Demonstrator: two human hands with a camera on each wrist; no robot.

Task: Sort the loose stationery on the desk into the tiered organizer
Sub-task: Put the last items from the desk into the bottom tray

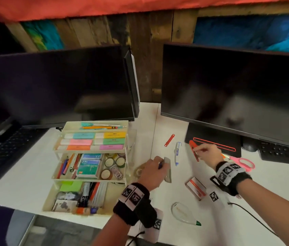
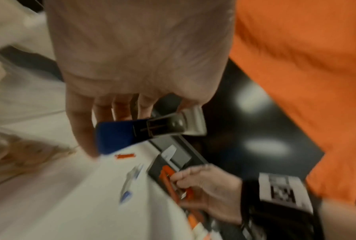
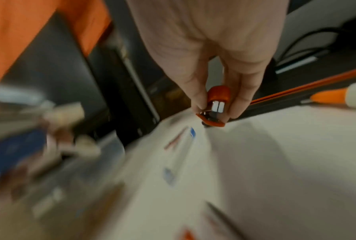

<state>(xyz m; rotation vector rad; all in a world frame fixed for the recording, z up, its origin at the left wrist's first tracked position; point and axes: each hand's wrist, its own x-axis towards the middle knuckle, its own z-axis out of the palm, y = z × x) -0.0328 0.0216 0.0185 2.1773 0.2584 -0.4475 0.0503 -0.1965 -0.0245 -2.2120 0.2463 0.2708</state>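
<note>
The cream tiered organizer (image 1: pixel 126 139) stands left of centre, its three trays holding highlighters, pens, tape rolls and notes. My left hand (image 1: pixel 159 163) grips a blue and silver stapler (image 1: pixel 167 169) just right of the organizer, low over the desk. In the left wrist view the same hand (image 2: pixel 144 116) curls round that stapler (image 2: pixel 152 128). My right hand (image 1: pixel 196 150) pinches a red stapler (image 1: pixel 192 145) by the monitor base. The right wrist view shows thumb and finger of that hand (image 3: pixel 216 112) on the red stapler (image 3: pixel 217 100), its lower end touching the desk.
Loose on the white desk lie a red fastener strip (image 1: pixel 169 140), a white and blue pen (image 1: pixel 177 153), pink scissors (image 1: pixel 241 162), a staples box (image 1: pixel 196 188) and a clear correction tape (image 1: pixel 184 213). Tape rolls (image 1: pixel 139 170) sit by the organizer. Two monitors and keyboards stand behind.
</note>
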